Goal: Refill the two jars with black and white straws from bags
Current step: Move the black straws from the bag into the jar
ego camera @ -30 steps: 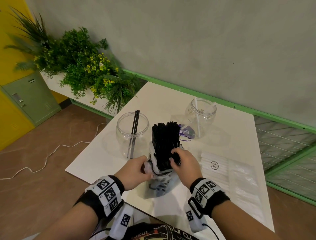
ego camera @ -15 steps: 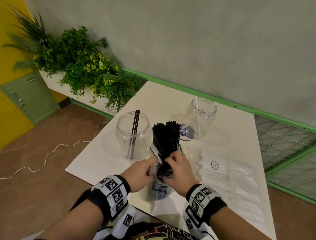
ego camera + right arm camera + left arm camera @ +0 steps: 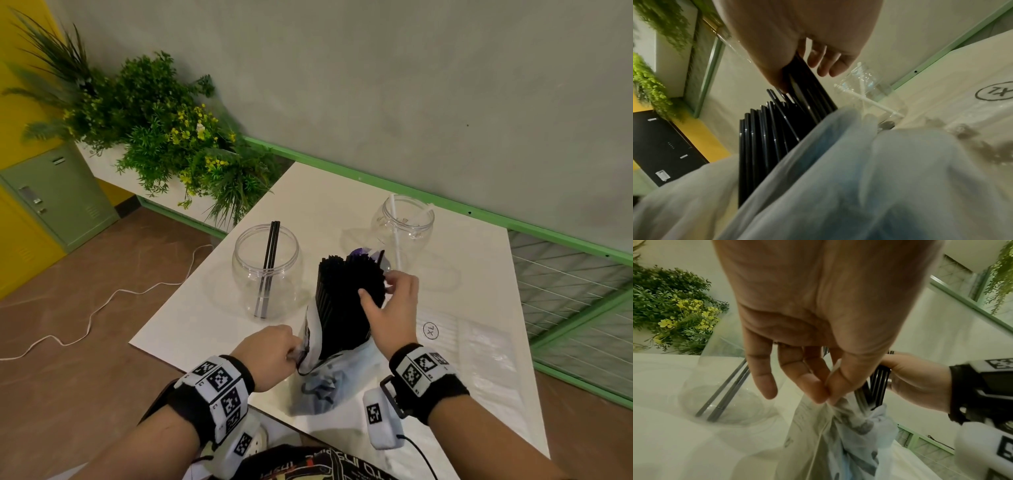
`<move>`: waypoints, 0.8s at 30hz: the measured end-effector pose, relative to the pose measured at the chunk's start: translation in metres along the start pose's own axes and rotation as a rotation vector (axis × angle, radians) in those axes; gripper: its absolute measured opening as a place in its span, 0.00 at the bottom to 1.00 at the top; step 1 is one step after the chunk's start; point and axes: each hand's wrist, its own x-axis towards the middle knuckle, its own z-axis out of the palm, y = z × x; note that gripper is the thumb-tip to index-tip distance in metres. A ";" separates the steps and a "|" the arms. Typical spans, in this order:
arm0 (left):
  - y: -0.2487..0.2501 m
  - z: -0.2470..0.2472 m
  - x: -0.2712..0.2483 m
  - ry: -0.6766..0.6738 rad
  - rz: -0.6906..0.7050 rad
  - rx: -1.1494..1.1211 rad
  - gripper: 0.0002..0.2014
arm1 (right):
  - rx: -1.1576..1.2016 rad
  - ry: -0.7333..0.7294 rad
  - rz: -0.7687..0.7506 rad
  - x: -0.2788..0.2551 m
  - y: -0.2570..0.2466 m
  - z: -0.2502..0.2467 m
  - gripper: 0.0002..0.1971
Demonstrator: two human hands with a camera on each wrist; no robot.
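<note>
Head view, clock-face w/ 12 = far wall. Left hand [image 3: 270, 353] at approx 7 o'clock of the bundle: thumb + forefinger fingers [image 3: 818, 392] pinch the rim of the crumpled clear plastic bag w/ dark print [image 3: 318, 383]; other fingers hang loose. Bag sits on the white tabletop [image 3: 212, 308] near its front edge, pushed down round the foot of the bundle.

Right hand [image 3: 394, 308] at 3 o'clock of the bundle of black plastic straws [image 3: 342, 301], fingers curled round its upper part, thumb on the near side. Bundle stands about upright, tops fanned a bit, lower ends inside the bag.

Round clear plastic jar w/ two black straws [image 3: 267, 270] at 10 o'clock of the bundle, just beside it, not touching as far as seen; the two straws lean on its rim. Second clear round jar w/ a white straw [image 3: 407, 222] at 1 o'clock, behind the right hand; a second white straw seems to be in it, can't be sure.

Flat clear bag of white straws w/ a circled mark [image 3: 459, 346] lies at 3–4 o'clock of the right hand on the tabletop.

Green plants w/ yellow flowers [image 3: 164, 137] at 10–11 o'clock past the tabletop corner. White cable [image 3: 102, 305] on the brown floor at 9 o'clock.
</note>
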 end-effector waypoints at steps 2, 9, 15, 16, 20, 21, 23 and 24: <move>-0.001 0.001 0.000 0.002 0.007 -0.004 0.16 | 0.041 -0.058 0.004 -0.002 0.009 -0.002 0.31; -0.005 0.007 0.004 0.062 0.065 -0.161 0.17 | 0.255 -0.461 0.380 -0.012 0.016 -0.011 0.52; 0.005 0.014 0.011 -0.119 -0.043 -0.471 0.12 | 0.148 -0.717 0.403 -0.021 0.024 0.006 0.55; 0.008 0.016 0.011 -0.114 -0.057 -0.520 0.09 | 0.131 -0.727 0.394 -0.023 0.025 0.009 0.56; 0.004 0.021 0.018 0.079 0.098 -0.592 0.06 | 0.188 -0.617 0.337 -0.026 0.021 0.011 0.47; 0.003 0.020 0.019 0.140 0.150 -0.603 0.07 | 0.180 -0.552 0.299 -0.025 0.018 0.010 0.45; 0.001 0.018 0.021 0.235 0.205 -0.620 0.09 | 0.222 -0.429 0.223 -0.022 0.012 0.006 0.42; 0.003 0.016 0.020 0.259 0.205 -0.644 0.09 | 0.265 -0.396 0.189 -0.021 0.010 0.004 0.42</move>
